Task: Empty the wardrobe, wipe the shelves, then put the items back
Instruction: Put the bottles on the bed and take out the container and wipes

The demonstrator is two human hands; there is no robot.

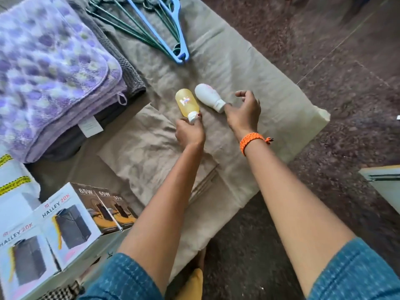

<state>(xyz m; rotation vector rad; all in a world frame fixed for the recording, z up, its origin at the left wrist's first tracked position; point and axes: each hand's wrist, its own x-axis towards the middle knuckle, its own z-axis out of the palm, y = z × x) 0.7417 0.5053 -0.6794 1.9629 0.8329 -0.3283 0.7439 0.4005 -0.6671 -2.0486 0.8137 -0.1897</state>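
Two bottles lie on a beige cloth (249, 68) spread over the floor. The yellow bottle (186, 102) has a white cap, and my left hand (189, 132) pinches that cap between thumb and fingers. Just to its right lies a white bottle (206, 95). My right hand (243, 112) hovers over its cap end with curled fingers, the thumb tip touching the cap; it does not grip the bottle. An orange braided band sits on my right wrist.
A folded purple fleece blanket (49, 68) lies on dark grey towels (129, 72) at the left. Green and blue hangers (160, 29) lie at the top. Several power-bank boxes (65, 226) stand at the lower left. Dark brown floor (324, 61) surrounds the cloth.
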